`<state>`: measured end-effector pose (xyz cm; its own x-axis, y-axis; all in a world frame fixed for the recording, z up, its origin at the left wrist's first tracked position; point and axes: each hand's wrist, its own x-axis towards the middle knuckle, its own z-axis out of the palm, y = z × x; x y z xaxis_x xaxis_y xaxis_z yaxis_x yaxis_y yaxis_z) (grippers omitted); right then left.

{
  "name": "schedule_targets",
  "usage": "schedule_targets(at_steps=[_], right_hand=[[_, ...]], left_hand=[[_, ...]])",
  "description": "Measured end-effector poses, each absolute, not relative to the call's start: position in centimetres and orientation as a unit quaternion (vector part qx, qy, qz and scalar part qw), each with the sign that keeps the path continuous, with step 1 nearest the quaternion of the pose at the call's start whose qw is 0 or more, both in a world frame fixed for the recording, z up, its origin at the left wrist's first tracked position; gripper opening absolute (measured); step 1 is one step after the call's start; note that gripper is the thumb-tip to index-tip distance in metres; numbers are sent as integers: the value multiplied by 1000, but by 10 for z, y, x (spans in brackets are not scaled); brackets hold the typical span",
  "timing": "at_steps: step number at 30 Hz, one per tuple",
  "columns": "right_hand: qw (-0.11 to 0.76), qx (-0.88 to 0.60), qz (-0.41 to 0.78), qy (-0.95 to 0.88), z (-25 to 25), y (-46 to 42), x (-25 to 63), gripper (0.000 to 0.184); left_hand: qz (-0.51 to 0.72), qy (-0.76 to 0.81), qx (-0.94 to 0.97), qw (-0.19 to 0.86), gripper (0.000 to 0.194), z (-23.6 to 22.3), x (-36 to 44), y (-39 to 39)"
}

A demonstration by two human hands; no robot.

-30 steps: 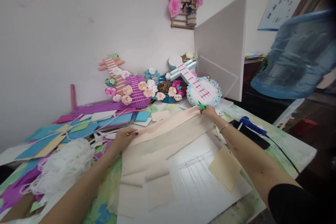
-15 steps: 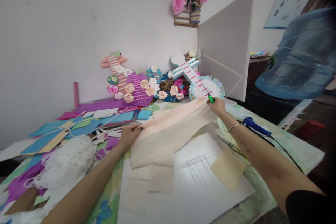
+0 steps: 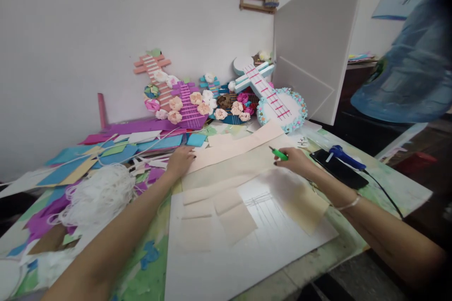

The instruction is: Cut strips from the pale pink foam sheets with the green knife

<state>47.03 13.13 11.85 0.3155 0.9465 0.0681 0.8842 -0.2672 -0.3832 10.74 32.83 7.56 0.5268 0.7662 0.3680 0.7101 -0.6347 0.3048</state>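
Observation:
My left hand (image 3: 181,163) rests on the left end of a pale pink paper strip (image 3: 235,146), fingers lying on it. My right hand (image 3: 295,161) grips a green-handled tool (image 3: 280,154) with a thin dark tip pointing left; its exact kind is unclear. That tip is apart from the strip, over a wider pale sheet (image 3: 226,172). Nearer me lies a white board (image 3: 201,277) with pencil lines. Cut pale paper pieces (image 3: 235,221) and a yellowish square (image 3: 307,209) are on it.
Tangled white cord (image 3: 97,195) and coloured paper scraps (image 3: 122,155) cover the left side. Decorated toy-like instruments (image 3: 190,108) lean along the wall, a white round one (image 3: 282,108) at right. A blue glue gun (image 3: 341,155) lies across a black phone (image 3: 353,176). A water bottle (image 3: 402,80) stands right.
The sheet and strip were held raised between both hands; now they lie down on the table. My right hand has let go of their right end and come nearer, tool still held.

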Motion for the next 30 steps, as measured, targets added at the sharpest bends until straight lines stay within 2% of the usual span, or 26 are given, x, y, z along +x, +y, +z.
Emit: schedule_targets(at_steps=[5,9,12,15,19,26,30], right_hand=[[109,-765,136,-619,106,72,442,19],[83,-765,176,-614,98,42,443,32],[79,-772,179,-605,93,30,450,44],[59,-783,157,-599,94,26,455,42],[41,-793,134,-593,101,27,452,30],[118,-762,165,-616,104,39,434,25],[140,-734,161,-645,99,48,427,34]], left_hand=[[288,341,895,16,20,88,115,268],[240,162,956,46,16,89,121,183],[173,33,984,29,22,83,121,133],[142,53,988,-12,18,75,123,111],[111,76,990,-52,23,70,129,110],[99,145,984,-40,38,64,140,119],[91,174,980,-17,41,64,139,124]])
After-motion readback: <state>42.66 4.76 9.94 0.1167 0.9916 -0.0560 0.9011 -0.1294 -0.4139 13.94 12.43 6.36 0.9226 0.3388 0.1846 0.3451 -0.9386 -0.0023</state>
